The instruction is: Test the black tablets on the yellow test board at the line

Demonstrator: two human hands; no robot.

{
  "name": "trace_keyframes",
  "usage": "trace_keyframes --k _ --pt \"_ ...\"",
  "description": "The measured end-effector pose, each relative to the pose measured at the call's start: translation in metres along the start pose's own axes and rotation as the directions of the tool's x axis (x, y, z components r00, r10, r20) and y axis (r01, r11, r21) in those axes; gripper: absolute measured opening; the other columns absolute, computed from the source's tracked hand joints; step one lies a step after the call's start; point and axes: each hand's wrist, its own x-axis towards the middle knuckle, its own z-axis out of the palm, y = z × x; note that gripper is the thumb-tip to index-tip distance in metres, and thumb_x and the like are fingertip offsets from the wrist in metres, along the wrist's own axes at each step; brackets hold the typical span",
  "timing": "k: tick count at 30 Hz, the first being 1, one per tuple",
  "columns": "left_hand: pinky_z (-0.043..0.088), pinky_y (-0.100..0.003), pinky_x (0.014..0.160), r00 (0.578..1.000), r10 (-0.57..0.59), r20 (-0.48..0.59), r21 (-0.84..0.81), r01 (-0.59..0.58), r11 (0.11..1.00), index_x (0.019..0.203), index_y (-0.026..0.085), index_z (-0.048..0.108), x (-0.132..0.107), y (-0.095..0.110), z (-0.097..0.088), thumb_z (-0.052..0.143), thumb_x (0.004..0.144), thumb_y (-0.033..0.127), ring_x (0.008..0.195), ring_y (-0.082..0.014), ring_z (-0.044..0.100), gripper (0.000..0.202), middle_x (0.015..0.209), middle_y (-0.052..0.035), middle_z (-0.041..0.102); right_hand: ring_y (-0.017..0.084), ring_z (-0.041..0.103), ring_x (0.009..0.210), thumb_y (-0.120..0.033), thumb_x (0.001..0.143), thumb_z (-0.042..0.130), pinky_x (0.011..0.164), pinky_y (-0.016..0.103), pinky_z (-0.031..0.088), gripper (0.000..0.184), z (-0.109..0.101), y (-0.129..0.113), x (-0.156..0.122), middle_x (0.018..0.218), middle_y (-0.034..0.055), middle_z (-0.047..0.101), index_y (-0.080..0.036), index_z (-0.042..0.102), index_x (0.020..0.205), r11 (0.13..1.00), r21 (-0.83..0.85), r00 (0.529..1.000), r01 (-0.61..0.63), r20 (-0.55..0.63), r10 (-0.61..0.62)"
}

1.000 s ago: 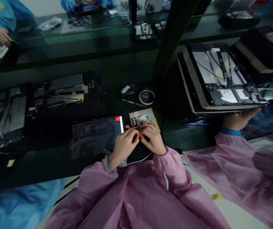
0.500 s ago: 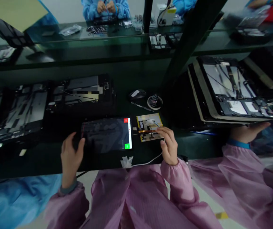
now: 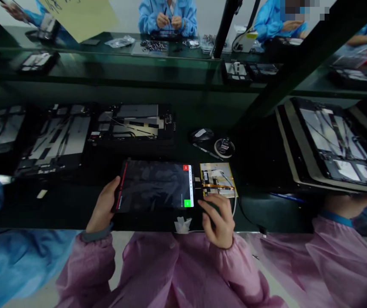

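Observation:
A tablet screen panel (image 3: 154,186), mostly dark with a white strip and red and green blocks at its right end, lies on the bench in front of me. My left hand (image 3: 103,203) holds the panel by its left edge, some fingers hidden. Just off the panel's lower right corner is my right hand (image 3: 218,218), fingers apart and nothing in it. Above those fingers sits a yellow-edged circuit board (image 3: 218,171) with a copper-coloured flex strip (image 3: 218,186) across it. A short connector (image 3: 198,182) lies between board and panel, and a white cable (image 3: 234,203) runs from the board.
Behind are a black mouse (image 3: 202,135), a pen-like tool (image 3: 207,151) and a tape roll (image 3: 224,147). Opened tablets (image 3: 61,137) line the left; a stack of tablets (image 3: 330,141) stands right, with a co-worker's hand (image 3: 346,205) under it. Clear tape (image 3: 182,224) marks the front edge.
My left hand has gone from hovering open by the panel to holding its left edge. My right hand has come off the board towards me. The whole view has shifted.

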Motion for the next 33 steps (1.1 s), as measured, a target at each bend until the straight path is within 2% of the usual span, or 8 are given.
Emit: trace_keyframes --k 3,7,10,14,23,26,29,33 --pt "0.053 -0.025 0.063 0.991 0.086 -0.106 -0.01 -0.088 0.996 0.096 0.02 0.07 -0.002 -0.005 0.0 0.073 0.068 0.051 0.077 -0.018 0.066 0.042 0.087 -0.0002 0.071 0.029 0.052 0.109 -0.013 0.083 0.051 0.087 0.048 0.049 0.043 0.013 -0.004 -0.016 0.112 0.0099 0.057 -0.025 0.059 0.124 1.0 -0.016 0.999 -0.016 0.049 0.017" --pt "0.051 -0.025 0.057 0.99 0.122 -0.076 -0.04 -0.125 0.991 0.095 0.018 0.07 -0.004 -0.009 0.0 0.073 0.068 0.055 0.072 -0.0187 0.064 0.046 0.079 -0.0006 0.07 0.033 0.047 0.115 -0.02 0.084 0.055 0.09 0.053 0.047 0.045 0.022 -0.002 -0.029 0.124 0.0103 0.054 -0.029 0.058 0.128 0.99 -0.123 0.992 -0.07 0.092 0.082" --pt "0.05 -0.025 0.057 0.989 0.108 -0.101 -0.044 -0.113 0.993 0.093 0.018 0.07 -0.003 -0.008 0.002 0.074 0.067 0.053 0.07 -0.0179 0.064 0.044 0.077 0.0 0.069 0.035 0.045 0.118 -0.023 0.084 0.055 0.091 0.056 0.044 0.046 0.027 0.0 -0.031 0.13 0.0099 0.053 -0.03 0.057 0.13 0.984 -0.163 0.989 -0.077 0.108 0.096" --pt "0.051 -0.026 0.063 0.988 0.098 -0.121 -0.026 -0.102 0.994 0.093 0.019 0.071 0.002 -0.008 0.004 0.073 0.069 0.052 0.074 -0.0183 0.064 0.041 0.079 0.0003 0.069 0.033 0.049 0.108 -0.022 0.084 0.052 0.085 0.051 0.047 0.049 0.029 -0.001 -0.031 0.123 0.0105 0.054 -0.03 0.055 0.133 0.981 -0.169 0.995 -0.099 -0.013 0.098" --pt "0.051 -0.029 0.082 0.969 0.17 -0.18 0.05 -0.164 0.985 0.098 0.018 0.07 0.009 -0.014 0.004 0.069 0.07 0.055 0.1 -0.0233 0.063 0.046 0.103 -0.0042 0.069 0.032 0.049 0.108 -0.019 0.083 0.052 0.086 0.05 0.047 0.05 0.034 -0.008 -0.025 0.119 0.011 0.054 -0.027 0.055 0.132 0.992 -0.094 0.995 -0.087 0.037 0.091" --pt "0.051 -0.029 0.081 0.972 0.19 -0.136 0.026 -0.188 0.982 0.097 0.017 0.07 0.009 -0.014 0.004 0.069 0.07 0.058 0.096 -0.0232 0.064 0.049 0.098 -0.0048 0.07 0.033 0.048 0.111 -0.02 0.083 0.053 0.088 0.051 0.046 0.048 0.039 -0.014 -0.021 0.122 0.0112 0.053 -0.027 0.056 0.131 0.996 -0.065 0.993 -0.066 0.094 0.072" --pt "0.051 -0.029 0.075 0.98 0.185 -0.075 -0.003 -0.186 0.983 0.099 0.016 0.07 0.01 -0.015 0.002 0.07 0.068 0.061 0.087 -0.023 0.064 0.055 0.088 -0.0038 0.069 0.034 0.046 0.115 -0.023 0.083 0.055 0.091 0.054 0.044 0.045 0.046 -0.021 -0.016 0.128 0.0114 0.051 -0.026 0.058 0.128 0.997 -0.066 0.988 -0.041 0.144 0.05" --pt "0.049 -0.026 0.067 0.973 0.222 -0.058 -0.01 -0.223 0.975 0.099 0.016 0.069 0.012 -0.018 -0.001 0.069 0.069 0.062 0.081 -0.0208 0.061 0.055 0.084 -0.0032 0.067 0.035 0.042 0.122 -0.031 0.085 0.055 0.097 0.056 0.04 0.039 0.058 -0.031 -0.007 0.134 0.0112 0.05 -0.026 0.06 0.123 0.995 -0.096 0.979 0.041 0.201 -0.021"
